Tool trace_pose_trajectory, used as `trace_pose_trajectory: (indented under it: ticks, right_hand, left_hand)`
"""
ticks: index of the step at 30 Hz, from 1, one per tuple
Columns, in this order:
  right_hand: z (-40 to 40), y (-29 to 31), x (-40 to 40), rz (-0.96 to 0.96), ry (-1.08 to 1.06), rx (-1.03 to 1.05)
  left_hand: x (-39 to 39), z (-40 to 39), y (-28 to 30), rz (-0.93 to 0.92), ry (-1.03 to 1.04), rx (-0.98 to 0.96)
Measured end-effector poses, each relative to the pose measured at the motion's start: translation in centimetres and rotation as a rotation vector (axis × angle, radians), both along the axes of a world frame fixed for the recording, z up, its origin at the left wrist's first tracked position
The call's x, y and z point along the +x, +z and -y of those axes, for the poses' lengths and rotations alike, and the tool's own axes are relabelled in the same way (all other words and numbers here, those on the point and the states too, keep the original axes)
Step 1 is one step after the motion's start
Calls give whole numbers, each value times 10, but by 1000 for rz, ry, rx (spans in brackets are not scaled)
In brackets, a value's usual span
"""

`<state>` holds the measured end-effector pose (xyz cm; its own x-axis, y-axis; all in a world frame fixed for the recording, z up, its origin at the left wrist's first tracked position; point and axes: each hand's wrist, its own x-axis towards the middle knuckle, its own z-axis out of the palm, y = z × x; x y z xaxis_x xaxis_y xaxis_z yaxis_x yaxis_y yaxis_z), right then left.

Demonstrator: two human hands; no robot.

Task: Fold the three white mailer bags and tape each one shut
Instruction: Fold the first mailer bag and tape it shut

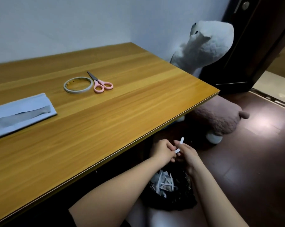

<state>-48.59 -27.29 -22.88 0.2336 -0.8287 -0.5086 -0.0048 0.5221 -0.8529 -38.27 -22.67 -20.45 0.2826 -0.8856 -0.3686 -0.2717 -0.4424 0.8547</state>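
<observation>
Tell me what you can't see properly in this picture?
- Mailer bags: the head view's left edge cuts them off, so the count is unclear.
- White strip: pinched between the left hand and right hand; too small to tell tape from backing paper.
- Black bin bag: both forearms cover part of it; the scraps inside are blurred.
- Pink plush toy: the table hides part of it.

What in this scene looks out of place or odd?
Nothing is spilled or damaged. Both hands work below the wooden table's edge, pinching a small white paper strip over a black scrap-filled bag, away from the folded white mailer bag.
</observation>
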Motion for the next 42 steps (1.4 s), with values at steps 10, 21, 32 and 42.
trace_pose_trajectory:
  ticks: [10,21,32,42]
  right_hand:
    - [18,-80,15,-49,-276,226]
    - [27,-117,10,-364,10,228]
    - [30,-96,16,-389,-255,29]
    - [42,27,23,-155,-687,-411]
  left_hand:
    - [28,4,-56,47,-34,125]
    - [43,0,-74,-43,-79,213]
    - [35,3,-58,-38,-147,177]
    - [-1,-5,40,206,-313,-205]
